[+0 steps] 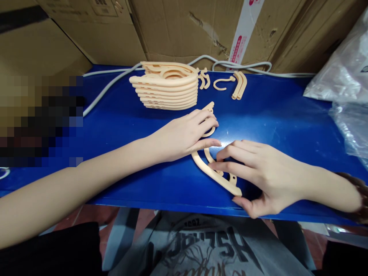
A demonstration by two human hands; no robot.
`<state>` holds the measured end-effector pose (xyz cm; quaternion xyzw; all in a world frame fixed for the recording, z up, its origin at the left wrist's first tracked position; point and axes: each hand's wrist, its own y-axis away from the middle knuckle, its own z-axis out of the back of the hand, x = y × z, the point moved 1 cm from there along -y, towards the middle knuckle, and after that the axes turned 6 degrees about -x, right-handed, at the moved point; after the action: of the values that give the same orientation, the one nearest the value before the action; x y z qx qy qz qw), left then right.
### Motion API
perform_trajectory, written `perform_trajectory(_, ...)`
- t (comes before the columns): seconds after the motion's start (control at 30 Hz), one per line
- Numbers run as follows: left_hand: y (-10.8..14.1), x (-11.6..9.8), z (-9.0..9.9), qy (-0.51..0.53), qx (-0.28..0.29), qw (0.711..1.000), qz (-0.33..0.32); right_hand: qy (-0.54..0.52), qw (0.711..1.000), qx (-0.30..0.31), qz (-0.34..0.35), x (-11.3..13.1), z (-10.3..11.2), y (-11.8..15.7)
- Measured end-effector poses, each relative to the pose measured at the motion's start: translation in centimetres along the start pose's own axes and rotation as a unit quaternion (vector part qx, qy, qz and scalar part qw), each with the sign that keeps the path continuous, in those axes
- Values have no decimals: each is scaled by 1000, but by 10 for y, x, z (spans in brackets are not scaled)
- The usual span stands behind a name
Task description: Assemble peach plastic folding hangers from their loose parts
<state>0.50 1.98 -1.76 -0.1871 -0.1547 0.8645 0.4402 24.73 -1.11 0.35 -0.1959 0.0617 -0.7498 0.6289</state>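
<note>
Beyond the left fingers point(209, 123), a stack of cream hangers point(166, 92) looks done, while one hanger point(212, 173) on the blue desk point(273, 119), under and between both sets of fingers, seems unfinished. The left fingers drape over its far part, grip unclear; the right fingers point(237, 167) spread along its near arm. Beyond them, a loose hook point(227, 80) and curved strips point(239, 86) seem unused.

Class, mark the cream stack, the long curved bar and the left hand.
Cream stack point(168, 91), head view: front edges.
Long curved bar point(214, 173), head view: middle stretch.
Left hand point(186, 132), head view: back of hand.
</note>
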Motion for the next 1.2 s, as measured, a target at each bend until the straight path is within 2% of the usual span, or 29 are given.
perform_trajectory(0.23,0,-1,0,-10,-2,1000,-11,38,999,1,15,-8,2,-2)
perform_trajectory(0.57,1,-2,1,-28,10,999,-13,157,987,-30,25,-22,5,-1)
perform_trajectory(1.03,1,-4,4,-37,38,999,-4,155,987,-13,-29,-32,8,1)
perform_trajectory(1.2,1,-4,5,-41,44,998,-6,147,989,-18,-28,-33,8,0)
